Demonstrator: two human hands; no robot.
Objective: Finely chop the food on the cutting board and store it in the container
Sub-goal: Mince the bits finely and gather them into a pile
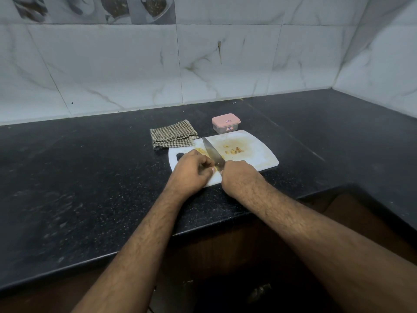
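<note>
Chopping soft, slippery yellow food on the cutting board, right hand gripping the knife, left hand pinching it; lidded container just behind.

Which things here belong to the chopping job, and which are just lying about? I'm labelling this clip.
Job:
knife, gripped by right hand
food on board; left hand steadies more of it
container, lid on, behind board

Lying about:
checked cloth on counter, left of container
</note>
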